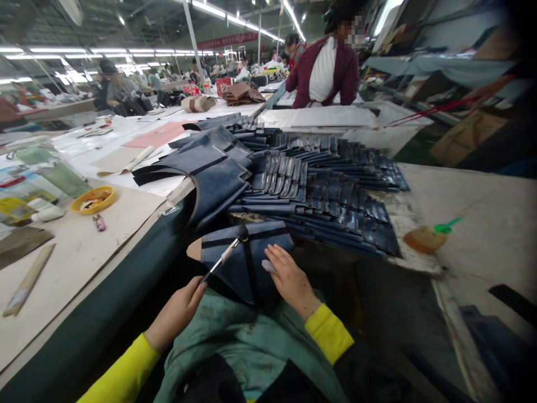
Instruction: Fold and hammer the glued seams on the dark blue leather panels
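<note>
My left hand (178,310) is closed round the dark handle of a small hammer (222,258), which has a silvery shaft and a dark head with some yellow. The hammer's head is over a blue leather piece (226,271) with black strips and a tan corner, lying above my lap. At that piece's right side is my right hand (291,280), its fingers stretched out flat over the edge. Something small and whitish shows at its thumb; I cannot tell what it is. Just beyond lie many overlapping blue leather pieces (210,168) with dark, shiny edges.
On the left table are a yellow dish (93,200), small pink snips (99,223), a wooden strip (29,280) and bottles. A container of amber liquid with a green brush (425,239) stands at right. A person in a dark red checked shirt (325,73) works beyond the stack.
</note>
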The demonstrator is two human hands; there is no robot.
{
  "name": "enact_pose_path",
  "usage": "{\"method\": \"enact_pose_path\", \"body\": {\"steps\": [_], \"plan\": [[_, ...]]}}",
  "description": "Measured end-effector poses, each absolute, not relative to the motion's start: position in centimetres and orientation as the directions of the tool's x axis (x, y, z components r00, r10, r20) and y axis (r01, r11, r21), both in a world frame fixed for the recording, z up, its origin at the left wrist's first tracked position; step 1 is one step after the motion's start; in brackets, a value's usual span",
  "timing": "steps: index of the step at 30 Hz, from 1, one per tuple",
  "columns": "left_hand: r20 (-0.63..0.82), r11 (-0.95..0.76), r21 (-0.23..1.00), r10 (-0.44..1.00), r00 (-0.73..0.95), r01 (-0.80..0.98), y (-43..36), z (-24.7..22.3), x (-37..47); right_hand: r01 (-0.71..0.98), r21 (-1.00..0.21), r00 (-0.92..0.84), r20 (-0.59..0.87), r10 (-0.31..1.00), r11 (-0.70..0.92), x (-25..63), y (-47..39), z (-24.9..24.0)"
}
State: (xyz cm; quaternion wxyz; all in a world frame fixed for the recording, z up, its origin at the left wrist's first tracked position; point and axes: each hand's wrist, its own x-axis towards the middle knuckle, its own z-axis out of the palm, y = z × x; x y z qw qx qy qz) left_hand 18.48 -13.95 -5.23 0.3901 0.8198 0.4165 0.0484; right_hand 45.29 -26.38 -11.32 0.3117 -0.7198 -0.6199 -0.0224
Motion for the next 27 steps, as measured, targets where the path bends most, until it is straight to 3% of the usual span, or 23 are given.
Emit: {"method": "enact_pose_path", "body": {"steps": [6, 11, 16, 21, 27], "plan": [[-0.155, -0.383, 0.681, 0.757, 0.634, 0.624, -14.2, -4.9, 18.2, 0.910, -0.411, 0.235, 0.391, 0.890, -0.060, 45.3, -26.3, -11.3], [-0.253, -0.381, 0.640, 0.716, 0.651, 0.667, -14.2, -5.3, 18.3, 0.908, -0.416, 0.237, 0.406, 0.882, -0.052, 45.3, -26.3, -11.4], [-0.162, -0.369, 0.694, 0.757, 0.633, 0.619, -13.9, -4.9, 19.1, 0.906, -0.421, 0.236, 0.417, 0.878, -0.044, 45.4, -26.3, -11.5], [-0.243, -0.378, 0.675, 0.698, 0.674, 0.634, -13.6, -4.7, 20.5, 0.900, -0.430, 0.259, 0.409, 0.875, -0.066, 45.4, -26.3, -11.4], [-0.178, -0.413, 0.702, 0.687, 0.705, 0.580, -13.7, -4.3, 22.5, 0.894, -0.443, 0.272, 0.412, 0.870, -0.069, 45.4, -26.5, -11.3]]}}
